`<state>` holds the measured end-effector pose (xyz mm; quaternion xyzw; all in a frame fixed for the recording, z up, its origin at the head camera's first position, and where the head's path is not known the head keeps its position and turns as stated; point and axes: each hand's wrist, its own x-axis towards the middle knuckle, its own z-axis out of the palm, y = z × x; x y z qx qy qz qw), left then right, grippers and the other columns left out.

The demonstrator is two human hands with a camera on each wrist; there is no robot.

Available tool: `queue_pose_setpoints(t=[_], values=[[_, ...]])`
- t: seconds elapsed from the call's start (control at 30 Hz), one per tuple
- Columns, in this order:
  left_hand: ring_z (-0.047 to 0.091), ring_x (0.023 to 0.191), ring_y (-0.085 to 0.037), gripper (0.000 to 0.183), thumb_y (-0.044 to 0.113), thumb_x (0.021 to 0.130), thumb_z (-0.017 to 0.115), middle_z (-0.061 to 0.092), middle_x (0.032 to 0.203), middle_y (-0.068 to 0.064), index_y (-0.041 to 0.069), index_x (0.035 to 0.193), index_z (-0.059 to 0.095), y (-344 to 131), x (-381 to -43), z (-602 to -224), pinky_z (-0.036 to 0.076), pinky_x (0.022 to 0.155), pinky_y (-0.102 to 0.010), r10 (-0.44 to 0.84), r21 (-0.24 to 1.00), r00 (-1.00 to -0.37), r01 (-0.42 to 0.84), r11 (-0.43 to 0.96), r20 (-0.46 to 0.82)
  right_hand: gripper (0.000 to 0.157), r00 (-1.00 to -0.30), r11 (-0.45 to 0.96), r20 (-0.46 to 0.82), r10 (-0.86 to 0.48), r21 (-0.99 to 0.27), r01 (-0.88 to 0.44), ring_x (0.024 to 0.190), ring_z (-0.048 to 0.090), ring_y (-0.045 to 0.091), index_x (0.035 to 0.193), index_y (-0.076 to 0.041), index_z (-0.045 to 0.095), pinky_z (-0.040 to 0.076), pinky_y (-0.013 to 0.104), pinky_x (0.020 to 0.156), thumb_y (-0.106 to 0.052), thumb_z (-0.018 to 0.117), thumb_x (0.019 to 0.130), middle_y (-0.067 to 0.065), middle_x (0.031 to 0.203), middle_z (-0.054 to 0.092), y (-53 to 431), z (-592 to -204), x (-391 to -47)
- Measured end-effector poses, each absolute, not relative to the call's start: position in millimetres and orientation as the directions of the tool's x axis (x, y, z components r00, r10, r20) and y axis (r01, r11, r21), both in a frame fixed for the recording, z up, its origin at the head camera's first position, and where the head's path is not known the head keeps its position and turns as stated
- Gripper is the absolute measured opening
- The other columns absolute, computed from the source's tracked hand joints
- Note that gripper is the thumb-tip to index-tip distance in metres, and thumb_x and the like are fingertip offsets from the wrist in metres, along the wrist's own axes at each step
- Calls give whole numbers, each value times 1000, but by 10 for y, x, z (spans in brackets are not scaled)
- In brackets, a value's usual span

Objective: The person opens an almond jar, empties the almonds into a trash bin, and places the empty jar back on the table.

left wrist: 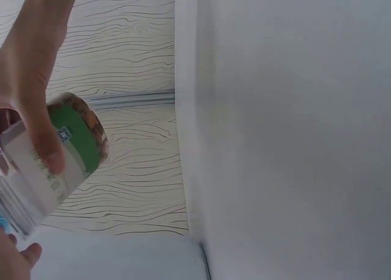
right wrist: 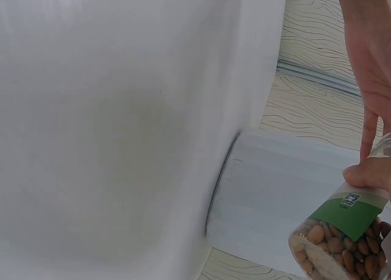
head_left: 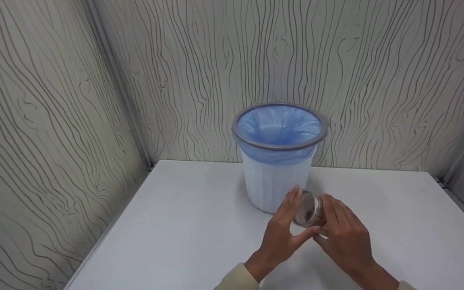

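Note:
A clear jar of almonds (head_left: 307,207) is held tilted above the white table, its see-through top end facing left and towards the bin. My right hand (head_left: 348,237) grips the jar's body, thumb across the label. My left hand (head_left: 278,233) spans the top end, fingers at the far rim and thumb at the lower rim. In the right wrist view, almonds (right wrist: 348,249) lie at the jar's bottom below a green and white label (right wrist: 351,216). The left wrist view shows the same green label band (left wrist: 76,136) beside my thumb.
Just beyond the hands stands a white ribbed bin (head_left: 274,177) with a grey rim and a blue liner (head_left: 278,125). It stands on the white table (head_left: 175,225). Wood-grain panels (head_left: 199,72) rise behind the table and along the left side.

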<state>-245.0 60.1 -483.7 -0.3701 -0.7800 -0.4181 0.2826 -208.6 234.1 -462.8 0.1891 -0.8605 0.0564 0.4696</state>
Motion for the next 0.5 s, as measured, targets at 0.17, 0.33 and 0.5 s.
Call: queue_pose_setpoints(t=[0.17,0.33,0.5], values=[[31,151,-27,87,40,95,71,27,166,-6,14,163,23,578,-2533,-4863,36,114,-34,381,385,-505,854,350,775,109,-479,917,835,-273,76,-391,107,67,43,138,6,55,56,55,85,-26,105,47,24,126,65,2329,-4628,-2070],[28,152,-24,82,38,97,70,27,166,-6,15,162,26,576,-2562,-4865,35,115,-34,400,384,-490,867,317,775,108,-485,915,831,-271,67,-397,107,67,43,139,6,55,56,56,86,-26,104,49,25,126,65,2315,-4616,-2064],[29,151,-24,77,37,97,69,29,165,-8,11,160,32,586,-2555,-4863,36,114,-33,390,382,-482,871,307,785,104,-502,919,819,-278,74,-388,108,67,42,137,8,55,56,54,88,-28,102,52,25,125,65,2330,-4609,-2063]])
